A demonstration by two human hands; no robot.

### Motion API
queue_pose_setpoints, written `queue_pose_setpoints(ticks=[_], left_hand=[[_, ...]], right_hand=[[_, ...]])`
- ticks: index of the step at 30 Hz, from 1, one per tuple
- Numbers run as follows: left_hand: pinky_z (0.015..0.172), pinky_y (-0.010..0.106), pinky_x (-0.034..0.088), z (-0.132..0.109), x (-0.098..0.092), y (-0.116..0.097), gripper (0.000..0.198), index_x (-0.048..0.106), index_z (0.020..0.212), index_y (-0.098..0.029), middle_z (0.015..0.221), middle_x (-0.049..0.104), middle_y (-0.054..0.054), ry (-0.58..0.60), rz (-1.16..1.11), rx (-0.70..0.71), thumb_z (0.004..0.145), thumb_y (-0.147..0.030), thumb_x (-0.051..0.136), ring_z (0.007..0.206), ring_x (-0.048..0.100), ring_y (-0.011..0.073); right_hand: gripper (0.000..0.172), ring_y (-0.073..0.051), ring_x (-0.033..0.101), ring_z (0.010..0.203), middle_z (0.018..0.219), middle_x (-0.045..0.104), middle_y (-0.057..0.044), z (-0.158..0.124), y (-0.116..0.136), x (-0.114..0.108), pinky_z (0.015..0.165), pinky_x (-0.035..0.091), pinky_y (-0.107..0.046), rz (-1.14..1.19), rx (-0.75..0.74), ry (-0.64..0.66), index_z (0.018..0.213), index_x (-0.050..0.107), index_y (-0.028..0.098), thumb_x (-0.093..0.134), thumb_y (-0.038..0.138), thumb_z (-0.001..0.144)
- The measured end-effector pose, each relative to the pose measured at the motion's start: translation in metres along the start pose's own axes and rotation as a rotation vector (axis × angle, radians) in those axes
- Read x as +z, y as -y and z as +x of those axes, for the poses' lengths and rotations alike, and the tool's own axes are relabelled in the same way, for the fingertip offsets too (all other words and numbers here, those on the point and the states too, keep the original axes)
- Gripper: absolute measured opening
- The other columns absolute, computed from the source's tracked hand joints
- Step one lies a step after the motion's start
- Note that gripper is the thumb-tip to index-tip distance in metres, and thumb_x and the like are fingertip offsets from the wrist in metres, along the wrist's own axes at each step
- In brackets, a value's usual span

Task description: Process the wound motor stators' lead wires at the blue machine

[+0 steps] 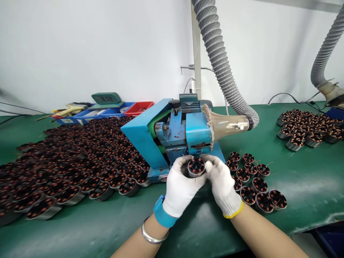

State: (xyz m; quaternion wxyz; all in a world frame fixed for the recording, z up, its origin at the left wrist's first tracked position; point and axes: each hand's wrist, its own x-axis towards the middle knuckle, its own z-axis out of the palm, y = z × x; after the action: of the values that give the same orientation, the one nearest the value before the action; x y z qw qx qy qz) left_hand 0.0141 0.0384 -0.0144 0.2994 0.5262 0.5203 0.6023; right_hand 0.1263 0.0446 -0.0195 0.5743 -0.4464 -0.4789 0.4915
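Both my hands wear white knit gloves and meet in front of a blue machine (172, 132). My left hand (181, 186) is closed round a small round stator (196, 167) with copper windings, cupping it from the left and below. My right hand (221, 184) pinches the same stator at its right side. The stator faces me, just below the machine's front opening. A silver bangle sits on my left wrist.
A big heap of stators (70, 165) covers the green table (309, 186) on the left. A small cluster of stators (252, 181) lies right of my hands, another pile (309, 129) at far right. Grey hoses (220, 61) hang above. Blue and red bins (107, 111) stand behind.
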Motion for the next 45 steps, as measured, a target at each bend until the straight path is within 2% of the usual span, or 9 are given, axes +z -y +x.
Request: queue_pose_setpoints(ticks=[6, 12, 19, 26, 31, 35, 39, 41, 45], left_hand=[[0.069, 0.033, 0.055, 0.019, 0.007, 0.003, 0.037, 0.057, 0.085, -0.018, 0.081, 0.069, 0.004, -0.11, 0.087, -0.003, 0.055, -0.024, 0.077, 0.075, 0.067, 0.0214], [0.069, 0.034, 0.054, 0.027, 0.011, 0.003, 0.036, 0.057, 0.085, -0.019, 0.082, 0.07, 0.005, -0.088, 0.197, 0.057, 0.055, -0.025, 0.076, 0.076, 0.067, 0.0221], [0.07, 0.034, 0.054, 0.026, 0.012, 0.006, 0.037, 0.057, 0.087, -0.019, 0.082, 0.068, 0.004, -0.053, 0.21, 0.097, 0.056, -0.026, 0.077, 0.077, 0.066, 0.0218], [0.068, 0.03, 0.054, 0.0, -0.003, 0.002, 0.046, 0.054, 0.089, -0.02, 0.079, 0.066, 0.001, -0.005, 0.113, 0.195, 0.051, -0.024, 0.082, 0.072, 0.065, 0.0187], [0.07, 0.031, 0.055, -0.026, -0.03, 0.0, 0.05, 0.057, 0.091, -0.022, 0.082, 0.066, 0.001, 0.009, -0.087, 0.082, 0.051, -0.023, 0.086, 0.074, 0.064, 0.0183], [0.074, 0.036, 0.056, -0.04, -0.058, 0.001, 0.041, 0.064, 0.09, -0.021, 0.086, 0.067, 0.005, 0.017, -0.509, -0.314, 0.062, -0.046, 0.08, 0.077, 0.065, 0.02], [0.077, 0.036, 0.055, -0.05, -0.098, 0.011, 0.054, 0.068, 0.099, -0.025, 0.102, 0.068, 0.007, -0.148, -0.876, -0.564, 0.064, -0.066, 0.069, 0.084, 0.066, 0.0193], [0.074, 0.033, 0.055, -0.055, -0.127, 0.021, 0.055, 0.068, 0.101, -0.026, 0.105, 0.068, 0.007, -0.236, -0.782, -0.545, 0.065, -0.067, 0.067, 0.083, 0.066, 0.0178], [0.079, 0.035, 0.055, -0.064, -0.208, 0.042, 0.066, 0.065, 0.112, -0.018, 0.102, 0.071, 0.011, -0.334, -0.035, -0.407, 0.062, -0.06, 0.072, 0.089, 0.067, 0.0229]], right_hand=[[0.038, -0.018, 0.06, 0.082, 0.086, 0.065, -0.004, 0.008, 0.005, 0.011, 0.078, 0.05, -0.03, 0.108, 0.037, 0.157, 0.111, 0.062, 0.015, 0.064, 0.038, 0.081], [0.038, -0.012, 0.051, 0.063, 0.073, 0.057, 0.0, 0.015, 0.003, 0.009, 0.063, 0.046, -0.025, 0.207, 0.057, 0.142, 0.108, 0.061, 0.015, 0.065, 0.041, 0.08], [0.041, -0.013, 0.054, 0.07, 0.084, 0.06, -0.002, 0.017, -0.007, 0.004, 0.067, 0.046, -0.025, 0.311, 0.052, 0.167, 0.109, 0.06, 0.016, 0.069, 0.041, 0.078], [0.044, -0.009, 0.045, 0.051, 0.071, 0.057, 0.001, -0.009, -0.001, 0.0, 0.05, 0.042, -0.023, 0.174, 0.075, 0.232, 0.107, 0.057, 0.018, 0.074, 0.032, 0.069], [0.039, -0.02, 0.06, 0.082, 0.097, 0.062, -0.007, -0.027, 0.001, 0.0, 0.074, 0.052, -0.032, -0.048, -0.155, 0.323, 0.106, 0.062, 0.021, 0.071, 0.028, 0.069], [0.043, -0.028, 0.056, 0.107, 0.113, 0.058, -0.009, -0.031, -0.002, -0.001, 0.094, 0.046, -0.04, -0.142, -0.284, 0.49, 0.111, 0.06, 0.022, 0.07, 0.027, 0.07], [0.041, -0.029, 0.055, 0.112, 0.12, 0.056, -0.01, -0.031, -0.008, -0.009, 0.094, 0.047, -0.041, -0.299, -0.298, 0.528, 0.114, 0.059, 0.025, 0.068, 0.031, 0.074], [0.04, -0.031, 0.057, 0.112, 0.121, 0.057, -0.012, -0.031, -0.014, -0.015, 0.092, 0.05, -0.042, -0.366, -0.325, 0.525, 0.115, 0.059, 0.027, 0.067, 0.036, 0.077], [0.035, -0.034, 0.062, 0.106, 0.112, 0.064, -0.011, -0.025, -0.034, -0.02, 0.08, 0.057, -0.045, -0.476, -0.415, 0.467, 0.113, 0.063, 0.037, 0.066, 0.045, 0.079]])
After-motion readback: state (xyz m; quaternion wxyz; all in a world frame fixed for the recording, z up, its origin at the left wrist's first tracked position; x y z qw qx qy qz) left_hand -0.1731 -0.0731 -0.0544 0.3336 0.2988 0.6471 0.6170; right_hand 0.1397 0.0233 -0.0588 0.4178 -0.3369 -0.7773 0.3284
